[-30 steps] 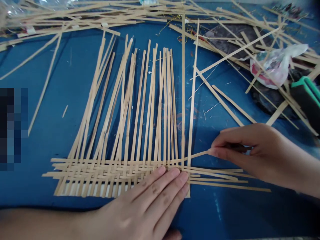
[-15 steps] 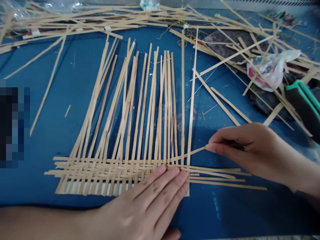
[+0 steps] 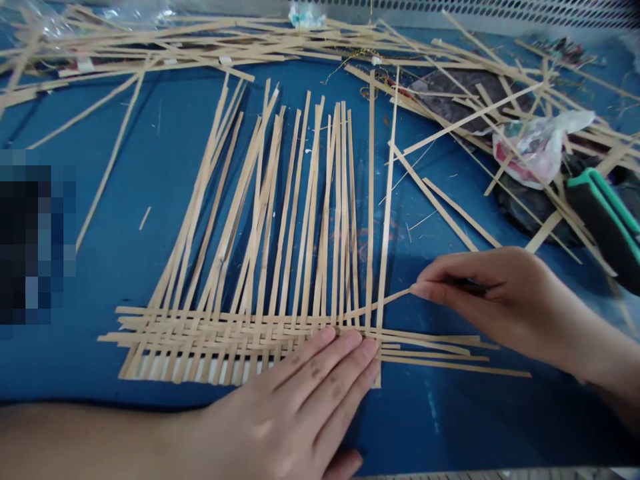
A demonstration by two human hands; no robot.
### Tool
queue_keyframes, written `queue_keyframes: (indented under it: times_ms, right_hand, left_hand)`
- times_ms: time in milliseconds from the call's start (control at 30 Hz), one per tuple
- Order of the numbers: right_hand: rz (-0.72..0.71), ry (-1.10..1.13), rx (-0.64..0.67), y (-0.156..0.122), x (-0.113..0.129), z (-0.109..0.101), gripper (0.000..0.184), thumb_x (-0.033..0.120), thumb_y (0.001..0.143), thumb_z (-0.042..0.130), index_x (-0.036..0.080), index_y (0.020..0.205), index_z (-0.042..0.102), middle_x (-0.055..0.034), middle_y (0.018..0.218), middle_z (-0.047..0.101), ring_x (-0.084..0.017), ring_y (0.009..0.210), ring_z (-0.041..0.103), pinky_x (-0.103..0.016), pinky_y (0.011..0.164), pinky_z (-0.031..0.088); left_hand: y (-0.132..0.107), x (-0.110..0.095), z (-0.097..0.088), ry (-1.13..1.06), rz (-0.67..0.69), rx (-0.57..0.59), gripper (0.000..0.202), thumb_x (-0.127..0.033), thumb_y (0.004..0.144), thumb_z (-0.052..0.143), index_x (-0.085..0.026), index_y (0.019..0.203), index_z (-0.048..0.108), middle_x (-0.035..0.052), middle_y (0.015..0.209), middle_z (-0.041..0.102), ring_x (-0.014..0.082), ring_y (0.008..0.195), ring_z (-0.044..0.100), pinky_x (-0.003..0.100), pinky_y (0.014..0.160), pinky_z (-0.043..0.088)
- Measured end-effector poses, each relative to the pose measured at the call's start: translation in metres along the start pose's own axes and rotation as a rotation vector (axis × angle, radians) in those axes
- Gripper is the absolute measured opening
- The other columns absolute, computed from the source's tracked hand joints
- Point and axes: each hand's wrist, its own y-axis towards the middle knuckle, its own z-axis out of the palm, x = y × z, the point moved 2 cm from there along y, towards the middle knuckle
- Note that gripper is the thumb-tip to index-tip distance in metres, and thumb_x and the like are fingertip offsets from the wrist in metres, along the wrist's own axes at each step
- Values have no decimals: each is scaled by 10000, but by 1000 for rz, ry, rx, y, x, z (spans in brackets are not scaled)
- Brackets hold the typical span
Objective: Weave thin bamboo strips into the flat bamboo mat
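Tan mat (image 3: pixel 225 333): the flat left hand (image 3: pixel 300 403) is pressing it; right of the mat, the right hand (image 3: pixel 515 313) is pinching a strip (image 3: pixel 397 296), ideally under even tension.

Soft, fairly dim light here, and the blue tabletop (image 3: pixel 100 280) sinks into deep shade below the right hand (image 3: pixel 505 300)! Glare flecks the clear plastic (image 3: pixel 55 25), one upright bamboo strip (image 3: pixel 391 167) gleams, coarse pixelation covers the left edge, and the far scraps (image 3: pixel 570 53) look smeary.
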Motion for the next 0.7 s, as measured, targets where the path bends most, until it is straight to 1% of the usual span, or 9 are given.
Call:
queue_keyframes:
  times_ms: [100,233,367,467,567,700]
  right_hand:
    - [-7,-11,30,0,2,1,303,438,846,533,204,723,681,6,621,662,-128,562,584,-224,474,393]
    - [4,-26,22,-1,3,1,305,429,856,528,191,733,673,-2,636,663,-131,581,583,-232,498,395]
    - [-11,-10,12,0,4,2,288,412,862,527,193,741,670,-10,667,674,-141,607,601,-233,487,393]
    - [-37,5,-15,2,6,3,256,386,863,529,206,740,662,-7,676,677,-142,608,604,-233,481,395]
    - [-96,5,-61,4,7,4,230,356,868,534,209,732,648,3,682,671,-127,601,595,-228,508,401]
    - [-150,-27,-105,6,8,5,218,311,881,527,197,735,641,2,691,665,-121,614,589,-234,556,406]
  left_hand:
    - [0,0,0,7,9,-2,470,-412,900,487,-97,1246,541,59,1329,537,218,1289,432,351,1165,184]
    - [0,0,0,1,-2,-5,475,-409,895,498,-91,1246,539,63,1337,530,221,1294,424,351,1164,188]
    - [0,-1,1,0,-6,-12,465,-402,898,494,-93,1242,543,61,1333,535,218,1295,423,348,1166,186]
    - [0,-1,2,0,-13,-5,462,-399,895,500,-96,1242,544,56,1334,535,211,1295,423,341,1168,180]
    - [-1,-1,2,-3,-22,-19,467,-406,891,501,-95,1236,549,60,1334,534,214,1298,418,343,1169,170]
    - [-2,-1,1,-14,-2,-7,467,-388,886,509,-85,1240,543,68,1336,529,229,1286,436,354,1155,205]
